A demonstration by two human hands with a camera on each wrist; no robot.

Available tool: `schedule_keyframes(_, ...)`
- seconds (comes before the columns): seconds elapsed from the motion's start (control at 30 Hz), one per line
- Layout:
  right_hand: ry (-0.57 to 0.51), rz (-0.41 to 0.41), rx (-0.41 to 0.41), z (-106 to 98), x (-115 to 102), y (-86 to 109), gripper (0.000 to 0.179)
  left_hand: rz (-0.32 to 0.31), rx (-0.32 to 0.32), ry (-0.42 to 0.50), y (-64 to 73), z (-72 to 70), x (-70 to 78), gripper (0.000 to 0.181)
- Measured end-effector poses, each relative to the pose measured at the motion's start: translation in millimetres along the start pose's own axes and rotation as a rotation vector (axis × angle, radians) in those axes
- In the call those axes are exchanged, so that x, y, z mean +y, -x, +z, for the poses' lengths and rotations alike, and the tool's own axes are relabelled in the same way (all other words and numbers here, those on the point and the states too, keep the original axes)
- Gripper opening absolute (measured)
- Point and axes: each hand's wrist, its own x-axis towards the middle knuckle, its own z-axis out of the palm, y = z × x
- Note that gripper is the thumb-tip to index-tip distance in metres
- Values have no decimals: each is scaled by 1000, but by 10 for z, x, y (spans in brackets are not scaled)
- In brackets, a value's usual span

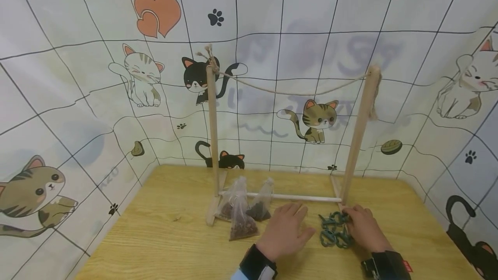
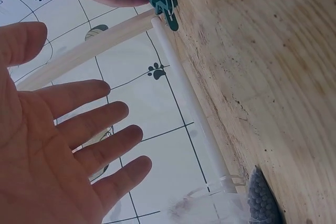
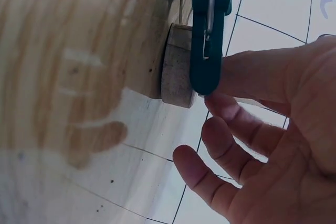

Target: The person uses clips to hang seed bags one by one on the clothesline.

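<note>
Several dark green clothespins [image 1: 335, 230] lie in a cluster on the table, in front of the wooden frame's right foot. At the cluster's right edge my right hand [image 1: 365, 227] pinches one clothespin [image 3: 206, 61] between thumb and forefinger, the other fingers loosely bent below. A metal spring shows along that clothespin. My left hand [image 1: 287, 230] hovers low over the table, left of the clothespins, fingers spread and palm bare in the left wrist view. To its left stand small clear bags [image 1: 243, 224] with dark and reddish-brown grains inside.
A wooden frame [image 1: 359, 141] stands at the back, with a sagging cord [image 1: 292, 93] tied between its posts and a white rod [image 1: 303, 197] low across it. Behind hangs a cat-patterned cloth [image 1: 256, 141], which also closes off both sides of the wooden table [image 1: 163, 228].
</note>
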Motion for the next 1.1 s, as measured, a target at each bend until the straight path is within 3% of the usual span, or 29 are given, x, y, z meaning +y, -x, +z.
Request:
schedule_keyframes(0.17,-16,-4,29,0,27,6,26,-36,-26,45,5,-5,-26,67)
schedule_keyframes(0.4,-46,-14,73,-80,-25,-8,28,-71,15,105,-7,-44,-112,67)
schedule_keyframes(0.53,-118,-4,115,-198,-178,4,32,-127,32,258,-24,-101,-153,64)
schedule_keyframes(0.67,-176,-48,158,-300,-379,2,30,-198,68,427,-31,-174,-182,57)
schedule_keyframes(0.93,-245,-278,333,-282,-721,-6,32,-254,202,765,-54,-268,-177,34)
schedule_keyframes(1.1,-286,-402,409,-216,-854,-10,35,-289,207,920,-56,-240,-164,33)
